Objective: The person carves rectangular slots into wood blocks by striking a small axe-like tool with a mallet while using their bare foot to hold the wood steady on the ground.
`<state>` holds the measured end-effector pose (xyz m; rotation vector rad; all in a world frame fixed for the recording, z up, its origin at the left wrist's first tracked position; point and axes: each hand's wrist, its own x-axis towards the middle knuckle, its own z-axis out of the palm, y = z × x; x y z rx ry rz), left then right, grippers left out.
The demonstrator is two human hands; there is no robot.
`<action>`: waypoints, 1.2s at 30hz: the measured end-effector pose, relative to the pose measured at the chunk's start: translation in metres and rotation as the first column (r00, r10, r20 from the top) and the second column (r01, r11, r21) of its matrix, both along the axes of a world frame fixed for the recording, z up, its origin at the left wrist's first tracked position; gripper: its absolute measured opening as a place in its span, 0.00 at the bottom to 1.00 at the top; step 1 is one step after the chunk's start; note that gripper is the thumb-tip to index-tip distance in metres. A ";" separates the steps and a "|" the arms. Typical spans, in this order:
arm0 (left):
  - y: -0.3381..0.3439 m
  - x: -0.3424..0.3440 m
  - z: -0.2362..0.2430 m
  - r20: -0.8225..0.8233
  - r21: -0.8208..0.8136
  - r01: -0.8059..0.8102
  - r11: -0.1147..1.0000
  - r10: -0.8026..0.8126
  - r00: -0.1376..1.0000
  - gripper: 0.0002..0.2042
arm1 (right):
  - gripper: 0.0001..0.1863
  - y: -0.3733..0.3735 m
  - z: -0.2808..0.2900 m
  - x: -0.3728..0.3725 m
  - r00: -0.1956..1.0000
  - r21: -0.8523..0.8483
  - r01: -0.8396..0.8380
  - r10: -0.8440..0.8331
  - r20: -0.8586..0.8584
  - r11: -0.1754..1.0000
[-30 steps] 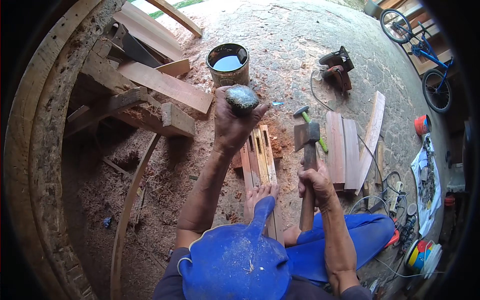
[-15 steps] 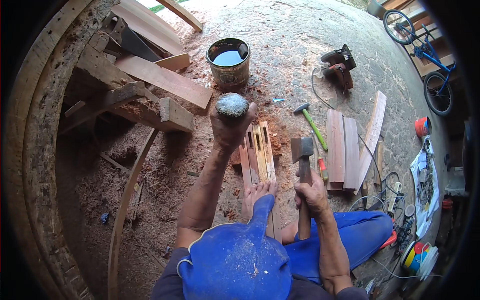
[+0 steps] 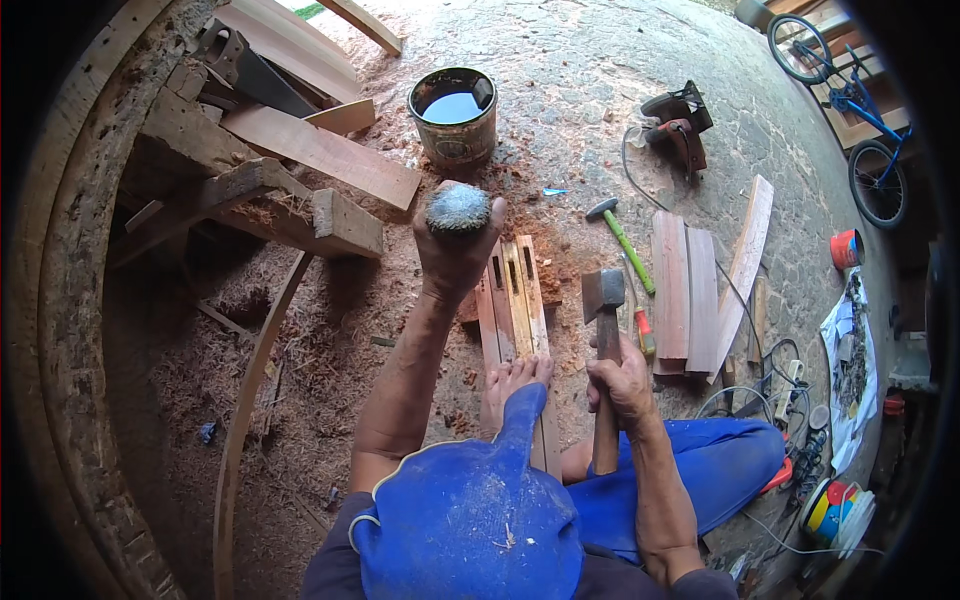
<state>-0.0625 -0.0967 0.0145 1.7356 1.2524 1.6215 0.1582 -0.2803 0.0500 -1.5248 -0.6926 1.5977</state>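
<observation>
Clasped in my right hand (image 3: 622,384), one brown wooden-handled tool (image 3: 608,338) with blocky grey metal head, right of slotted, pale-and-reddish wooden strips (image 3: 514,310); closed in my left hand (image 3: 447,258), one rounded grey-topped object (image 3: 458,208), kind unclear; from afar I'd keep strips steady under the bare foot (image 3: 514,382).

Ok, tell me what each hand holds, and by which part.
Right hand: hatchet-like tool, by its wooden handle, below the head. Left hand: a round-topped thing, gripped just below its grey top.
</observation>
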 end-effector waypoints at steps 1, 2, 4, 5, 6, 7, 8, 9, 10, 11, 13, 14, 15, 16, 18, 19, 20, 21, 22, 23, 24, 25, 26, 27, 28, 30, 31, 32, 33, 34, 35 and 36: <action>0.000 0.003 -0.003 0.068 -0.036 0.014 0.999 -0.012 0.998 0.14 | 0.21 -0.002 -0.002 0.000 1.000 -0.007 0.001 -0.001 -0.005 1.000; 0.000 0.002 0.001 0.062 -0.047 0.040 0.998 -0.037 0.997 0.13 | 0.21 -0.003 -0.005 0.001 1.000 -0.009 0.002 -0.002 -0.009 1.000; 0.000 0.001 0.012 0.052 -0.070 0.093 0.993 -0.089 0.995 0.12 | 0.21 -0.003 -0.006 0.002 1.000 -0.012 0.000 0.000 -0.012 1.000; 0.000 0.001 0.013 0.093 -0.085 0.091 0.992 -0.083 0.992 0.11 | 0.21 -0.003 -0.006 0.001 1.000 -0.012 -0.002 0.002 -0.012 1.000; -0.001 0.002 0.013 0.133 -0.100 0.091 0.991 -0.077 0.988 0.11 | 0.21 -0.003 -0.006 0.000 1.000 -0.013 -0.005 0.005 -0.012 1.000; -0.001 0.002 0.013 0.173 -0.114 0.092 0.989 -0.071 0.982 0.10 | 0.21 -0.002 -0.006 -0.001 1.000 -0.015 -0.005 0.004 -0.014 1.000; 0.000 0.002 0.013 0.127 -0.078 0.079 0.994 -0.068 0.990 0.10 | 0.20 -0.002 -0.006 -0.002 1.000 -0.017 -0.004 0.004 -0.015 1.000; 0.001 0.000 0.011 0.081 -0.041 0.068 0.997 -0.064 0.995 0.10 | 0.20 -0.002 -0.006 -0.002 1.000 -0.018 -0.004 0.004 -0.017 1.000; 0.001 0.000 0.011 0.036 -0.004 0.058 0.998 -0.058 0.998 0.10 | 0.20 -0.002 -0.007 -0.002 1.000 -0.020 -0.010 0.010 -0.017 1.000; 0.000 0.001 0.015 0.090 -0.038 0.083 0.996 -0.079 0.993 0.10 | 0.19 -0.002 -0.008 -0.001 1.000 -0.022 -0.014 0.014 -0.015 1.000; -0.002 0.004 0.025 0.201 -0.101 0.138 0.985 -0.116 0.973 0.10 | 0.19 -0.003 -0.010 0.000 1.000 -0.027 -0.019 0.019 -0.006 0.999; -0.002 0.003 0.026 0.166 -0.079 0.127 0.989 -0.112 0.980 0.10 | 0.19 -0.004 -0.011 0.000 1.000 -0.028 -0.025 0.025 0.000 0.999; -0.001 0.002 0.025 0.130 -0.057 0.116 0.992 -0.108 0.986 0.10 | 0.18 -0.004 -0.011 0.000 1.000 -0.029 -0.029 0.030 0.005 0.999; 0.000 0.002 0.025 0.094 -0.035 0.107 0.994 -0.103 0.990 0.10 | 0.18 -0.004 -0.011 0.000 1.000 -0.024 -0.030 0.030 -0.001 0.999; 0.000 0.002 0.023 0.176 -0.121 0.147 0.982 -0.124 0.976 0.10 | 0.18 -0.004 -0.012 0.000 1.000 -0.015 -0.029 0.029 -0.012 0.999; 0.000 0.002 0.022 0.217 -0.162 0.169 0.972 -0.132 0.967 0.10 | 0.19 -0.004 -0.011 0.000 1.000 -0.018 -0.020 0.019 -0.015 1.000; 0.001 0.002 0.017 0.228 -0.161 0.161 0.974 -0.122 0.966 0.10 | 0.19 -0.003 -0.009 -0.001 1.000 -0.022 -0.013 0.013 -0.022 1.000; 0.003 0.002 0.010 0.238 -0.160 0.152 0.975 -0.111 0.965 0.10 | 0.19 -0.003 -0.007 -0.002 1.000 -0.025 -0.007 0.007 -0.028 1.000; 0.004 0.002 0.005 0.248 -0.159 0.143 0.977 -0.101 0.963 0.10 | 0.19 -0.003 -0.008 -0.003 0.999 -0.025 -0.014 0.013 -0.038 1.000; 0.003 0.001 0.008 0.242 -0.187 0.161 0.969 -0.113 0.964 0.10 | 0.20 -0.003 -0.010 0.000 0.999 -0.022 -0.013 0.012 -0.042 1.000; 0.002 -0.002 0.012 0.235 -0.215 0.178 0.960 -0.126 0.964 0.10 | 0.20 -0.003 -0.010 0.001 0.999 -0.018 -0.012 0.011 -0.046 1.000; 0.001 -0.003 0.015 0.228 -0.243 0.195 0.950 -0.139 0.964 0.10 | 0.20 -0.003 -0.009 0.003 0.999 -0.013 -0.017 0.016 -0.043 1.000; 0.000 -0.002 0.016 0.221 -0.238 0.212 0.948 -0.160 0.962 0.09 | 0.21 -0.003 -0.008 0.003 0.999 -0.009 -0.024 0.023 -0.042 1.000; -0.001 -0.001 0.016 0.213 -0.233 0.229 0.945 -0.180 0.960 0.09 | 0.21 -0.003 -0.007 0.002 0.999 -0.006 -0.031 0.031 -0.040 1.000; -0.002 0.001 0.016 0.206 -0.228 0.246 0.942 -0.200 0.958 0.09 | 0.22 -0.001 -0.003 0.000 0.999 0.009 -0.029 0.029 -0.023 1.000; -0.003 0.009 0.014 0.080 -0.087 0.099 0.991 -0.092 0.993 0.09 | 0.24 0.009 0.010 -0.005 0.999 0.044 -0.035 0.035 0.009 0.998; -0.003 0.014 0.010 0.023 -0.009 0.030 1.000 -0.029 0.999 0.08 | 0.24 0.013 0.016 -0.007 0.999 0.063 -0.049 0.048 0.011 0.997; -0.003 0.017 0.007 -0.028 0.070 -0.032 0.997 0.034 0.999 0.08 | 0.25 0.016 0.023 -0.008 0.998 0.079 -0.058 0.057 0.014 0.995; -0.005 0.012 0.005 -0.032 0.000 -0.014 1.000 0.014 0.999 0.08 | 0.26 0.019 0.030 -0.010 0.998 0.096 -0.067 0.066 0.017 0.993; -0.007 0.007 0.003 -0.038 -0.071 0.002 0.997 -0.004 0.999 0.09 | 0.27 0.022 0.035 -0.012 0.998 0.162 -0.066 0.065 0.015 0.985; -0.009 0.005 0.007 0.005 -0.097 0.024 0.995 -0.024 1.000 0.09 | 0.28 0.025 0.041 -0.014 0.998 0.228 -0.065 0.063 0.014 0.971; -0.009 0.005 0.011 0.049 -0.122 0.048 0.991 -0.042 0.998 0.09 | 0.30 0.028 0.047 -0.017 0.998 0.294 -0.063 0.062 0.013 0.954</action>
